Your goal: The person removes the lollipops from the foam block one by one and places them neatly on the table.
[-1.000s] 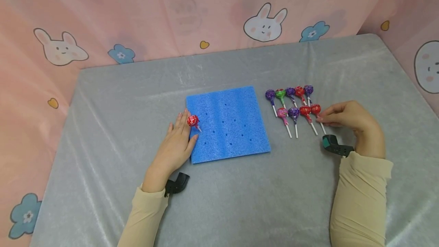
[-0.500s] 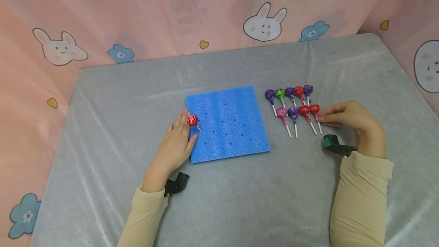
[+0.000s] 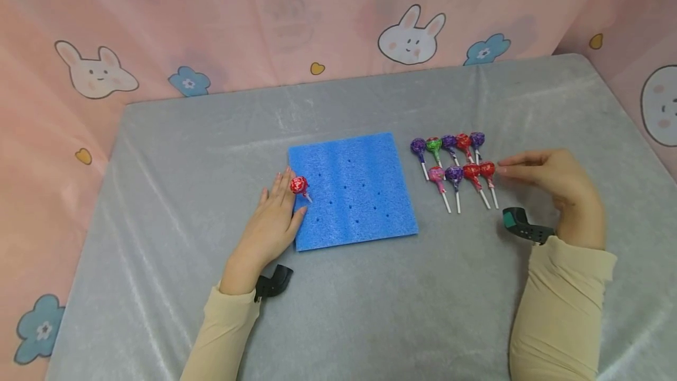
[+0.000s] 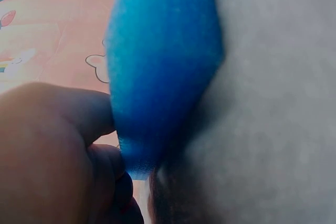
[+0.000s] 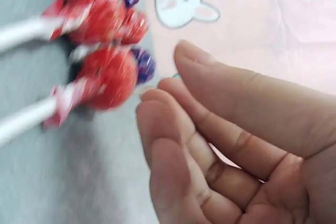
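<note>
My left hand [image 3: 268,225] rests along the left edge of a blue foam board [image 3: 365,154], fingers straight and the thumb on its top. A red lollipop [image 3: 298,185] stands in the board close to those fingers, its stick end down in the foam. In the left wrist view the board's side [image 4: 163,51] shows next to the thumb. Right of the board, several wrapped lollipops lie in two rows. My right hand [image 3: 552,175] is just right of the rightmost red lollipop [image 3: 488,169] in the near row. The right wrist view shows nothing between its thumb and fingers.
Small dark holes dot the foam board. The near row also has a pink lollipop [image 3: 436,174] and a purple one [image 3: 453,175]; a green one [image 3: 433,144] lies in the far row. A grey cloth [image 3: 370,310] covers the table, with a pink printed curtain [image 3: 238,22] behind.
My right hand has let go of the rightmost red lollipop and drawn back to the right. That lollipop's stick has swung left, more in line with its neighbours. My left hand keeps its place.
</note>
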### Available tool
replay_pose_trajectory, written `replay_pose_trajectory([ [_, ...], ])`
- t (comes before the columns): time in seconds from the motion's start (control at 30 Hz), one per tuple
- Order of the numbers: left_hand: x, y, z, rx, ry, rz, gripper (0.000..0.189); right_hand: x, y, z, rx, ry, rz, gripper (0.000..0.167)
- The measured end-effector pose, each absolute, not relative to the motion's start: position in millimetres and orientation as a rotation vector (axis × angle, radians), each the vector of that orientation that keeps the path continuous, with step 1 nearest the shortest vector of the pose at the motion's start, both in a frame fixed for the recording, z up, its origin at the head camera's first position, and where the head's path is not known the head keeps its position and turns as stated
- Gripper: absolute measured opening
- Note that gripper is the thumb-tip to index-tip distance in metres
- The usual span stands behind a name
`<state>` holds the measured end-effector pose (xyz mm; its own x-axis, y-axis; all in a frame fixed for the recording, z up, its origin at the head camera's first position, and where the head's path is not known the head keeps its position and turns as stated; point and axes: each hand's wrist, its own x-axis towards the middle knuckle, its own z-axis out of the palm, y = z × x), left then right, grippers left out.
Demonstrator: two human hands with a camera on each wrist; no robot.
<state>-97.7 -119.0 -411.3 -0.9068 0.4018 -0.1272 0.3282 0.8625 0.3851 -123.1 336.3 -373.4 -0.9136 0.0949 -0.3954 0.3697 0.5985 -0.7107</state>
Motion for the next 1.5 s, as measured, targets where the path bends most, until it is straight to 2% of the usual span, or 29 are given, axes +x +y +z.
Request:
replay_pose_trajectory([
  [0.13, -97.7, -119.2, -411.4, 0.563, 2.835, 0.533, 0.06, -123.7, 323.1, -365.4, 0.346, 2.571, -1.262, 0.002],
  [0.37, -98.2, -119.3, -412.1, 0.569, 2.836, 0.536, 0.061, -128.3, 286.1, -361.9, 0.215, 2.637, -1.417, 0.035],
  [0.73, -99.1, -119.9, -412.7, 0.571, 2.845, 0.521, 0.061, -141.8, 207.5, -372.5, -0.201, 2.431, -1.637, 0.029],
  [1.1, -99.2, -119.1, -413.1, 0.559, 2.847, 0.524, 0.062, -144.7, 158.0, -377.5, -0.332, 2.347, -1.629, 0.021],
  [1.5, -98.7, -118.6, -412.2, 0.553, 2.857, 0.526, 0.063, -142.3, 109.1, -381.8, -0.329, 2.192, -1.728, 0.02],
])
